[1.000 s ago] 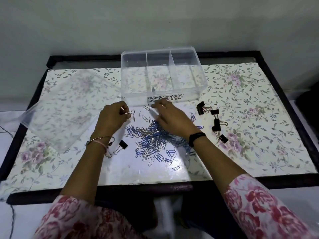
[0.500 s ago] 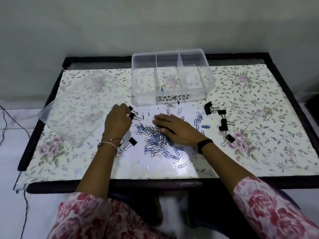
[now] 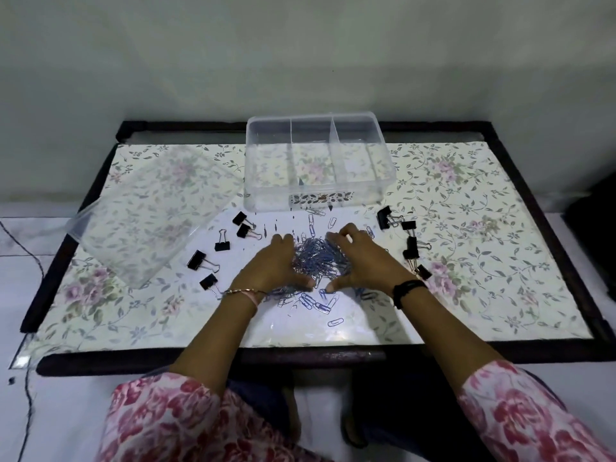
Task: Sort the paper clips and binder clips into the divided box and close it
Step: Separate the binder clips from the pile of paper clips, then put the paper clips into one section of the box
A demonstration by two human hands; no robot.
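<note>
A heap of blue and silver paper clips lies mid-table in front of the clear divided box, which stands open with three compartments that look empty. My left hand and my right hand cup the heap from either side, fingers in the clips, thumbs nearly meeting at the near side. Several loose paper clips lie nearer me. Black binder clips sit in two groups: the left group and the right group.
The box's clear lid lies tilted over the table's left edge. The table has a floral cover and a dark raised frame. A cable runs on the floor at the left.
My left hand has let go of a binder clip and moved right to the heap. My right hand slid to the heap's right side. The clips are bunched tighter between both hands.
</note>
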